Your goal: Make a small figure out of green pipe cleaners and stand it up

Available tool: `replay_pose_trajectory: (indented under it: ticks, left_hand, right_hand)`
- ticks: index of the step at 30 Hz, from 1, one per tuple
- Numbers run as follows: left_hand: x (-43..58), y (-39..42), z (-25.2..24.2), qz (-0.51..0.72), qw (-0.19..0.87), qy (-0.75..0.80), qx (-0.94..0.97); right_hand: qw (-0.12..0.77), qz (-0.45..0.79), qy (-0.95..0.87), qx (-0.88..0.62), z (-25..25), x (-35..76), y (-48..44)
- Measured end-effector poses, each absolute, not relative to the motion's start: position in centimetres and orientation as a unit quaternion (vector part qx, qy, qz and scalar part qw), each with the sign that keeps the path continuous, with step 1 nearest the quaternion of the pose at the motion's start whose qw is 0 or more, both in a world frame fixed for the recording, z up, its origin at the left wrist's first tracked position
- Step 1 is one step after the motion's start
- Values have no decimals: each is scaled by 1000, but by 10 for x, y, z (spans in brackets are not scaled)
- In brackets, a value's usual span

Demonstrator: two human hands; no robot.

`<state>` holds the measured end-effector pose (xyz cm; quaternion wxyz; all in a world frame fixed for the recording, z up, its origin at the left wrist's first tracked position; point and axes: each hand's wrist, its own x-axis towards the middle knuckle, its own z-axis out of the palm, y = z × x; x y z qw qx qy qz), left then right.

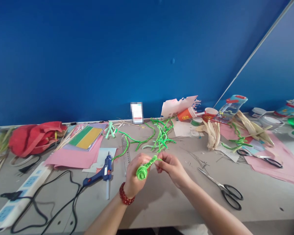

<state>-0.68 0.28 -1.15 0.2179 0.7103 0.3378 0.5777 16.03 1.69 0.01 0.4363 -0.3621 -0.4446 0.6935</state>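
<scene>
My left hand (134, 176), with a red bead bracelet (125, 195) at the wrist, is closed around a green pipe cleaner (141, 172), just behind its thick coil. My right hand (172, 168) pinches the far end of the same piece between fingers and thumb, so neither hand is released. The pipe cleaner is held up between my 2 hands, above the table (254, 209).

1 end is already wound into a tight spiral, and a short, straight length is left unwound, running towards my right hand. Ahead of my hands, a tangle of loose green pipe cleaners (161, 138) lies unwound, and a small twisted green figure (110, 130) lies beyond my left hand.

Just ahead of my left hand are a clear ruler (125, 155) and a blue hot glue gun (105, 172), with a sheet of pink paper (73, 158) farther left. To the right of my right hand lie black-handled scissors (231, 196), and dried corn husks (212, 134) sit farther ahead.
</scene>
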Motion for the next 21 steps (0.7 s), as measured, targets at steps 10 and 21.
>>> replay_pose_trajectory:
  ticks: [10,21]
  left_hand:
    - [-4,8,1,576,524,380,499]
    - [-5,7,-3,576,535,359,503]
  right_hand:
    - [435,303,-777,-340,8,174,18]
    - [444,169,-832,-287,7,174,21]
